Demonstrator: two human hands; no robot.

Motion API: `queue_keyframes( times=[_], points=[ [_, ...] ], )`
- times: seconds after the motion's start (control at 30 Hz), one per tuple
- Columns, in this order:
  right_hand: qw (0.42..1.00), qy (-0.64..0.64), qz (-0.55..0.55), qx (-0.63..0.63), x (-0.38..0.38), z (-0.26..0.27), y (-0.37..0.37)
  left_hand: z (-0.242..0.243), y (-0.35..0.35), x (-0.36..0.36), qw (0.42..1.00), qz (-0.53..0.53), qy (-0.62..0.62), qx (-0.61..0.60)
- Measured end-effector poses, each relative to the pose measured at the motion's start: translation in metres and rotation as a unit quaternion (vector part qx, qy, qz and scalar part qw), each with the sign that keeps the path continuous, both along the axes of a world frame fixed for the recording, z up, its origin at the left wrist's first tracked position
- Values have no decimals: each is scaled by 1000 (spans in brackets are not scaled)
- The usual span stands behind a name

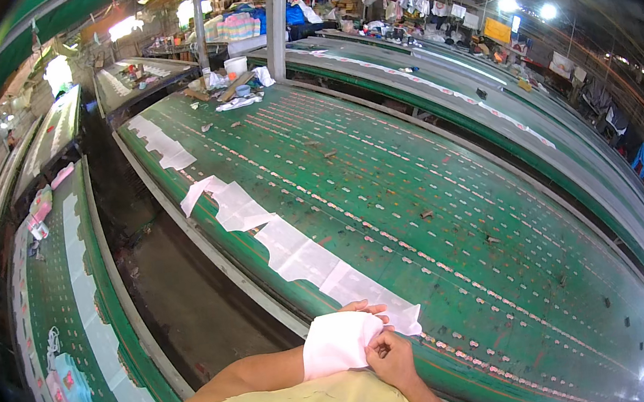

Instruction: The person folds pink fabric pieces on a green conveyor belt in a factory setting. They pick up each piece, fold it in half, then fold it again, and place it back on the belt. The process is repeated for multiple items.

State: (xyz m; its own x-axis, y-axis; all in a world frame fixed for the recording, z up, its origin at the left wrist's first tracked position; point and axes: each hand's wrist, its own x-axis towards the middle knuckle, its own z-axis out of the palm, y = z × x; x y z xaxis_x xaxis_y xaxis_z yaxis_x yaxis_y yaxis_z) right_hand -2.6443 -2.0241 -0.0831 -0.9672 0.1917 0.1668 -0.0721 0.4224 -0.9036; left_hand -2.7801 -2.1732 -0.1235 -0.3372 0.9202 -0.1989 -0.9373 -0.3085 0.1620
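A folded stack of pale pink fabric pieces [338, 342] lies over my left forearm and wrist. The fingers of my left hand [367, 309] stick out beyond the fabric's far edge, slightly apart; its palm is hidden. My right hand [390, 354] pinches the near right edge of the stack between thumb and fingers. Just beyond my hands, a row of pale cut fabric pieces [304, 256] lies flat along the near left edge of a long green printing table [416, 190]. Another group of white pieces [160, 142] lies farther along that edge.
To the left, past a dark aisle [178, 295], runs another green table [61, 290] with pale strips and a blue fabric stack [75, 387]. A white bucket [236, 66] and rags stand at the far end, near a grey post [277, 27]. More long tables extend at right.
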Motion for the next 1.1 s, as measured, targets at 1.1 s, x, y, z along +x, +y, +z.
queue_keyframes(
  times=[1.1],
  points=[
    [964, -43, -226, -137, -35, -2, -28, 84, -54, -49, 744, 2, 668, -31]
  ],
)
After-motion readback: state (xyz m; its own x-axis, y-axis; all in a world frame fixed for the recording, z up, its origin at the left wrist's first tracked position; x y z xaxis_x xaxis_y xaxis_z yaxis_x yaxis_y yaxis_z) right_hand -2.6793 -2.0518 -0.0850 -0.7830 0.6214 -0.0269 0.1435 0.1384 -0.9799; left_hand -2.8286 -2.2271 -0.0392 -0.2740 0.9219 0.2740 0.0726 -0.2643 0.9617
